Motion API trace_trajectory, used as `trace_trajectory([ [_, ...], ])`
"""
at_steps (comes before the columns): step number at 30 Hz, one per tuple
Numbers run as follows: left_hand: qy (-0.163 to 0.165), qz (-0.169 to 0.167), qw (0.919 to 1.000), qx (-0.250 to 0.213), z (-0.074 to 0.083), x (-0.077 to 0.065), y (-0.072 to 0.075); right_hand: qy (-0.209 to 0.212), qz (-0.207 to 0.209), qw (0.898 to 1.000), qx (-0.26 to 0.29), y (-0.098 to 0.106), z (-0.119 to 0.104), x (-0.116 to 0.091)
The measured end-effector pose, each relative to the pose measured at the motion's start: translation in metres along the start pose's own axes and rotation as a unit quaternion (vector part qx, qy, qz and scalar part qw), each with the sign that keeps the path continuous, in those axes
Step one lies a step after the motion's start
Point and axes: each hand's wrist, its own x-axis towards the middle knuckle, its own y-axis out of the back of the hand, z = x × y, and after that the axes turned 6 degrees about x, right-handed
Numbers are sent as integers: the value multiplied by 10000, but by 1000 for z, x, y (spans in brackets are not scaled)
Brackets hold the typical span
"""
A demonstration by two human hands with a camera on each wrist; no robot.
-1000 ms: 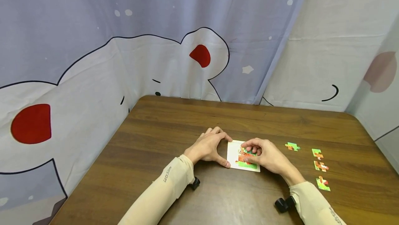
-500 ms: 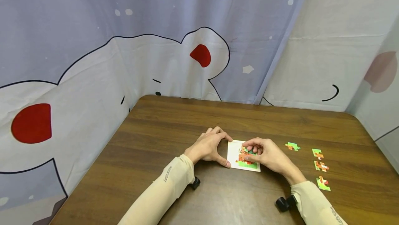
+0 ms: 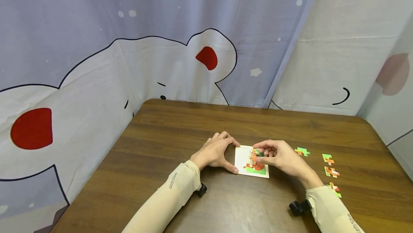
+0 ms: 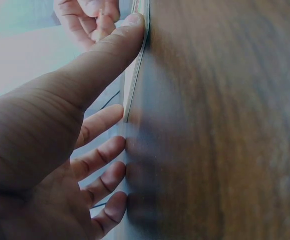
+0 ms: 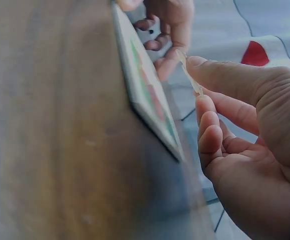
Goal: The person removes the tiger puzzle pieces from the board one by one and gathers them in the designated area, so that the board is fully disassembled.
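Observation:
A small square puzzle board [image 3: 240,159] lies on the table, its left part bare white and its right part covered with joined orange and green pieces. My left hand [image 3: 215,152] spans its left side, thumb tip at the near corner and index fingertip at the far one; the other fingers rest spread on the tabletop in the left wrist view. Over the board's right part, my right hand [image 3: 281,158] pinches a thin puzzle piece [image 5: 191,79] between thumb and index finger. In the right wrist view the piece is seen edge-on, apart from the board.
Right of the board lie several loose puzzle pieces: a green one [image 3: 302,151], and a column with an orange-green piece [image 3: 328,159], an orange-white one [image 3: 331,171] and a red-green one [image 3: 334,189]. Printed curtains [image 3: 155,61] hang behind the wooden table [image 3: 180,125].
My right hand has risen slightly and shifted right, with the pinched piece now tilted up from the board. My left hand has stayed in place.

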Motion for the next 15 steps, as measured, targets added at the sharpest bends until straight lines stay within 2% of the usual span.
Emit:
trace_trajectory([
  [7,-5,25,10000,-14,-1,-1,-1,-81,171,9990,400,12,-8,-5],
  [15,-23,77,10000,16,0,-1,-1,297,559,9979,140,36,-20,-13],
])
